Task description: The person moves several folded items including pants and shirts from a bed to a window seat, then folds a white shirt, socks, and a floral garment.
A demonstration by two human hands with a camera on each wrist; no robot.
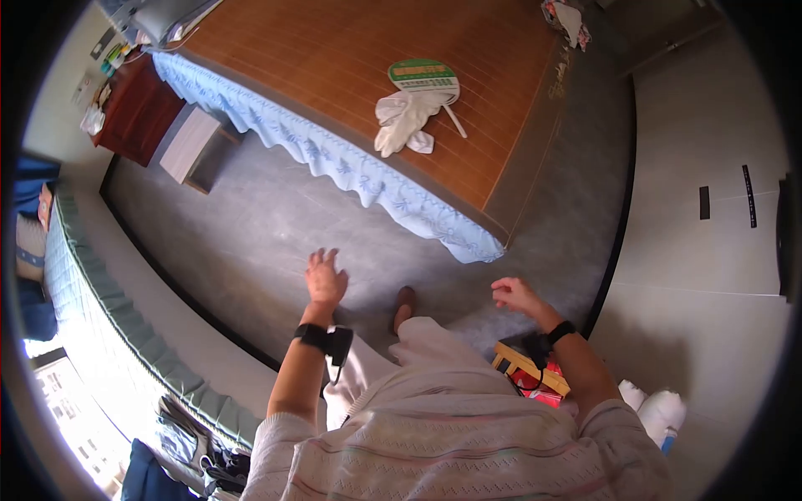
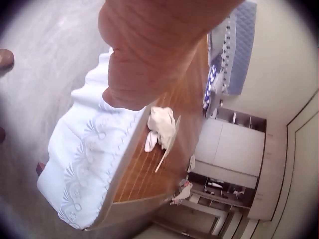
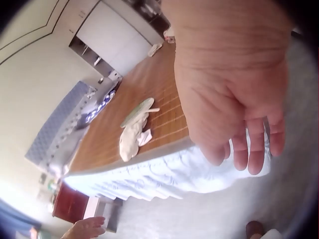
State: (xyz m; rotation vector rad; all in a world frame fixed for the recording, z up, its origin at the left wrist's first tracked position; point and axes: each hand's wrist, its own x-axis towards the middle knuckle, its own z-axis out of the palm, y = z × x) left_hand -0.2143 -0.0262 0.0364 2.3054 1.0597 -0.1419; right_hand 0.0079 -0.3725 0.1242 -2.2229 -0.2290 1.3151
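In the head view my left hand [image 1: 326, 280] is held over the grey floor with its fingers spread, touching nothing. My right hand [image 1: 516, 295] hangs in the air near the bed's corner, fingers loosely bent, holding nothing; the right wrist view shows its palm [image 3: 232, 99] and relaxed fingers. On the brown bed mat [image 1: 317, 67] lie a white cloth [image 1: 403, 121] and a green and white hand fan [image 1: 424, 77], the cloth partly over the fan. The left wrist view shows the underside of the left hand [image 2: 144, 55], most fingers hidden.
A pale blue bed skirt [image 1: 334, 163] hangs along the bed's side. A small stool [image 1: 190, 146] stands beside a red-brown cabinet [image 1: 138, 108]. Near my right forearm is a yellow and red box [image 1: 530, 371]. A second bed with a green-edged cover [image 1: 109, 305] lies at the left.
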